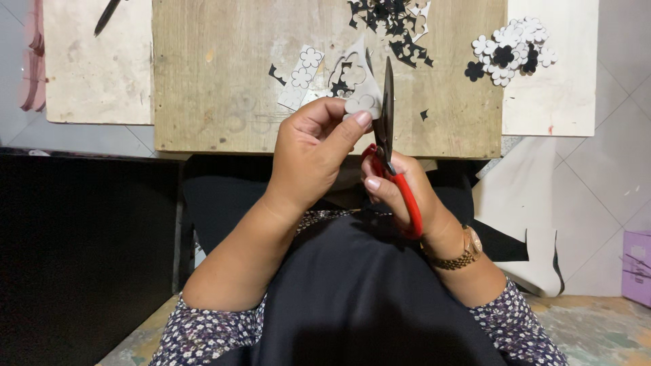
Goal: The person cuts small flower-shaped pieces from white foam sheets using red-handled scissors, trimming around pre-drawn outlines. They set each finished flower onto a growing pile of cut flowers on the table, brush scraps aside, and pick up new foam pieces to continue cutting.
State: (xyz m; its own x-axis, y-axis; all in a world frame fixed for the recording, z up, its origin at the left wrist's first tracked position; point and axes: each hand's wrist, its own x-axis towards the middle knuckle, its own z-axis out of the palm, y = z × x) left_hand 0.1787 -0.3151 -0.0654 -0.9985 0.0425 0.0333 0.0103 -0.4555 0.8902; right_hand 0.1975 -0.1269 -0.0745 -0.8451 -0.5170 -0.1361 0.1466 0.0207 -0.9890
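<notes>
We are looking through a single head-worn camera, facing steeply down and forward over our own lap. It is sitting close: our forearms are entering from the bottom edge, and the wooden surface (224,81) is filling the upper frame, with tiled floor (597,176) showing at right.

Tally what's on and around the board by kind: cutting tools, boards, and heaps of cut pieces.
Red-handled scissors, in the right hand: 1
Wooden board: 1
Heaps of cut pieces: 2, the flower pile and the black scrap pile
Sheet in the left hand: 1
Total: 5
</notes>
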